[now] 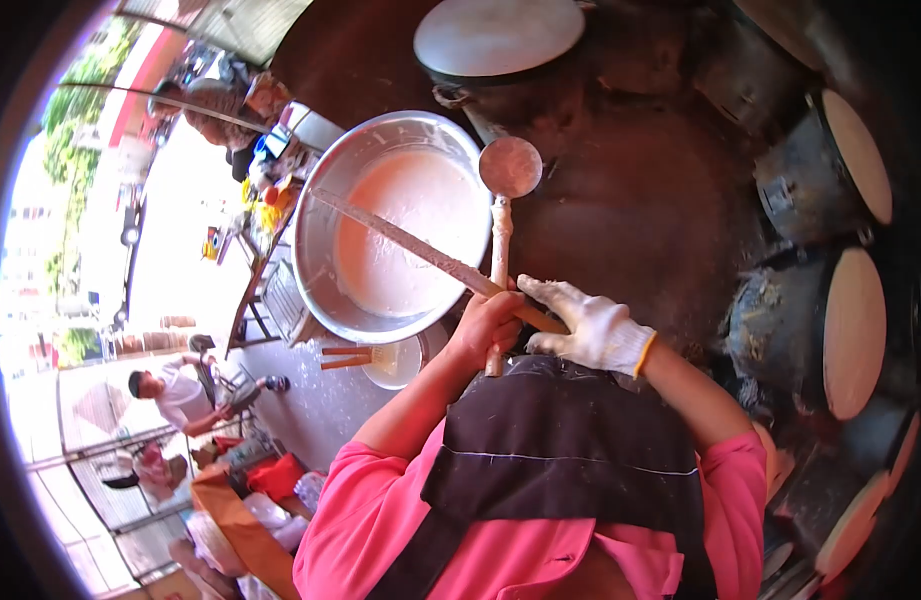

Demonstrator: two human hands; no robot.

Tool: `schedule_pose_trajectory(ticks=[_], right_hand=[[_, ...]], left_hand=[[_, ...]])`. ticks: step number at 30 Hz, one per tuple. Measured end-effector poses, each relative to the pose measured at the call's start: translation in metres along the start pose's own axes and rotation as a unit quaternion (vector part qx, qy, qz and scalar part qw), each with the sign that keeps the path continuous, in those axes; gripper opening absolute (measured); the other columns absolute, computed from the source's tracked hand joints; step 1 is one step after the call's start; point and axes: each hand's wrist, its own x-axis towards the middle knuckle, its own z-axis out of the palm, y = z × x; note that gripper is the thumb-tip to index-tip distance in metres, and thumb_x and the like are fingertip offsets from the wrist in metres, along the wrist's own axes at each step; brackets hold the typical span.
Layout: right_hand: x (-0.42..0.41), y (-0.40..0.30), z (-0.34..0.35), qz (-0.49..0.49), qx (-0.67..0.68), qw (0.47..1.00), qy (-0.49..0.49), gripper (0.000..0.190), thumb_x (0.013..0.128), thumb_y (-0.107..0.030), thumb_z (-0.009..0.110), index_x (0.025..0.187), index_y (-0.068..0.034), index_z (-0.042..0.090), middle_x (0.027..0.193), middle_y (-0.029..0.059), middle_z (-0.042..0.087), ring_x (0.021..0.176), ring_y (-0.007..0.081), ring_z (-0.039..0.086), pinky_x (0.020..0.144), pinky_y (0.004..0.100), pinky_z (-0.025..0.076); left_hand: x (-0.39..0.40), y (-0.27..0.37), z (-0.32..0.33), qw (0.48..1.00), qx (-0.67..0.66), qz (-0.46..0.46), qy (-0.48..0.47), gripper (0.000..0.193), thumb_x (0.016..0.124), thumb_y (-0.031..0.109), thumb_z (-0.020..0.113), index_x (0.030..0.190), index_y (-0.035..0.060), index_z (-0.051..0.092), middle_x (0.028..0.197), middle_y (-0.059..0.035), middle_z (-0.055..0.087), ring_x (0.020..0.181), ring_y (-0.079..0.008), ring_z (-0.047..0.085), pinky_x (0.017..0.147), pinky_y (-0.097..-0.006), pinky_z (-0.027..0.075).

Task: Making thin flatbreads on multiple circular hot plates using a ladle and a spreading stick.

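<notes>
My bare left hand (492,328) is closed around a batter-crusted wooden stick (423,251) and the pale handle of a round-headed ladle (510,166), which cross in its grip. The stick slants over a large metal basin (314,255) holding pale, thick batter (411,225). The ladle's head is just beyond the basin's right rim. My right hand (591,326), in a batter-smeared white knit glove, has its thumb and fingers spread. The stick's near end lies between them, apparently not gripped.
Drum-shaped stoves with round, pale-topped griddles (854,334) curve along my right, another griddle (498,37) ahead. A bucket (415,364) with wooden-handled tools stands below the basin. Leftward are a cluttered table (276,202), a seated person (179,397) and bags (276,476).
</notes>
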Motion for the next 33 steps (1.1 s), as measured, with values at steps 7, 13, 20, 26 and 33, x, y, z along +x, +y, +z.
schedule_pose_trajectory(ticks=[7,13,20,26,33], right_hand=[[0.125,-0.004,0.031,0.121,-0.084,0.981,-0.128,0.058,0.086,-0.036,0.051,0.138,-0.021,0.033,0.115,0.0164,0.058,0.101,0.0354,0.057,0.085,0.0438,0.046],[0.177,0.046,0.055,0.145,0.052,0.985,-0.072,0.057,0.088,-0.013,0.055,0.139,-0.006,0.032,0.131,0.0112,0.05,0.11,0.0122,0.053,0.095,0.0263,0.041],[0.224,0.063,0.072,0.18,0.036,0.974,-0.134,0.057,0.087,-0.028,0.055,0.137,-0.01,0.036,0.132,0.0138,0.048,0.12,0.0261,0.048,0.098,0.0316,0.039],[0.272,0.033,0.089,0.143,0.04,0.973,-0.179,0.057,0.087,-0.022,0.054,0.137,-0.004,0.034,0.135,0.0156,0.044,0.125,0.023,0.043,0.101,0.0296,0.034],[0.283,0.056,0.096,0.114,0.02,0.97,-0.212,0.059,0.085,-0.028,0.055,0.139,-0.012,0.035,0.132,0.0167,0.047,0.122,0.0275,0.046,0.099,0.0317,0.037]], left_hand=[[0.023,0.047,-0.12,0.979,-0.193,0.032,0.057,0.018,0.088,0.021,0.058,0.087,0.0165,0.041,0.052,0.0072,0.031,0.035,-0.0019,0.025,0.027,-0.0179,0.021],[0.046,0.036,-0.283,0.889,0.157,0.104,0.418,0.015,0.084,0.008,0.045,0.093,0.001,0.036,0.056,-0.0054,0.041,0.033,-0.0141,0.038,0.028,-0.0304,0.032],[0.063,0.049,-0.245,0.942,-0.246,-0.098,0.205,0.014,0.085,0.005,0.046,0.086,0.0131,0.036,0.056,0.0048,0.033,0.038,-0.0038,0.031,0.03,-0.0209,0.027],[0.071,0.066,-0.272,0.941,0.132,0.019,0.31,0.015,0.082,0.004,0.044,0.094,0.0066,0.036,0.055,-0.0011,0.037,0.036,-0.0114,0.037,0.029,-0.0292,0.033],[0.064,0.056,-0.239,0.932,-0.32,-0.101,0.138,0.016,0.085,0.006,0.048,0.087,0.0137,0.035,0.056,0.0042,0.031,0.037,-0.0037,0.028,0.028,-0.0192,0.025]])
